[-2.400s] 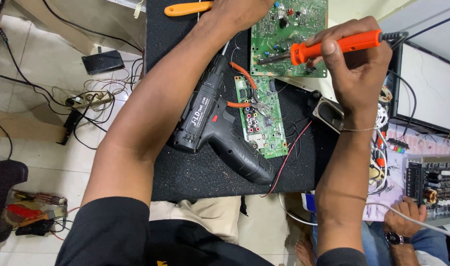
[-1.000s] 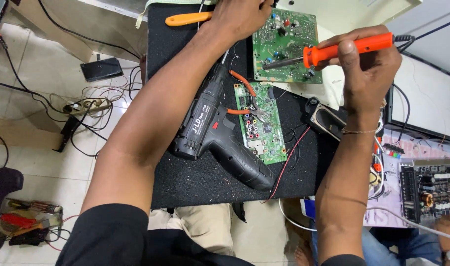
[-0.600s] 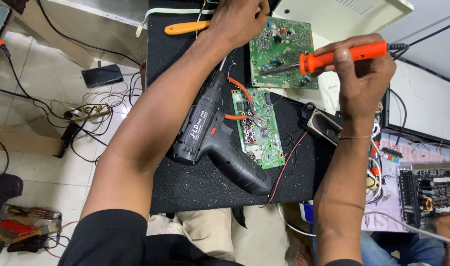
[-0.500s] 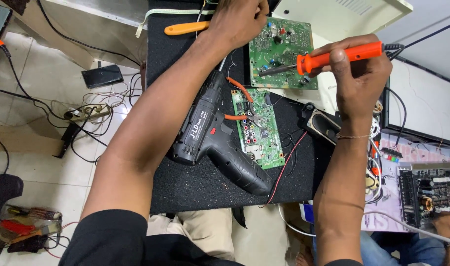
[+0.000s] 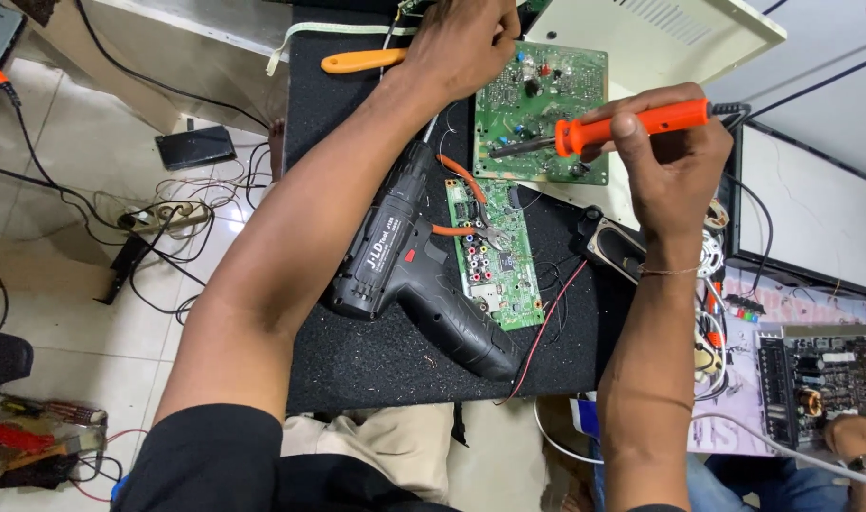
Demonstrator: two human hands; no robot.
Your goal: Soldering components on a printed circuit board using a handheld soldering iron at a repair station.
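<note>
From the head camera, the right hand (image 5: 675, 156) is clamped around the orange handle of a soldering iron (image 5: 604, 133), whose dark metal tip lies over the upper green circuit board (image 5: 547, 109) at the far side of the black counter (image 5: 376, 351). The left hand (image 5: 466, 43) reaches across to the top left corner of that board, fingers curled down at its edge; whether it pinches anything cannot be told. A second, narrower circuit board (image 5: 495, 251) lies just below the first, with orange-handled pliers (image 5: 461, 204) resting on its upper end. A black cordless drill (image 5: 409, 270) lies on the counter beside that board, partly under the left forearm. An orange-handled tool (image 5: 362, 62) lies near the far edge of the counter. A small speaker (image 5: 615, 248) sits right of the boards, below the right hand. On the tiled floor to the left lie a power strip (image 5: 163, 216) and tangled cables. Another person's hand (image 5: 855, 441) shows at the lower right corner, near a metal-cased device (image 5: 817, 374).
</note>
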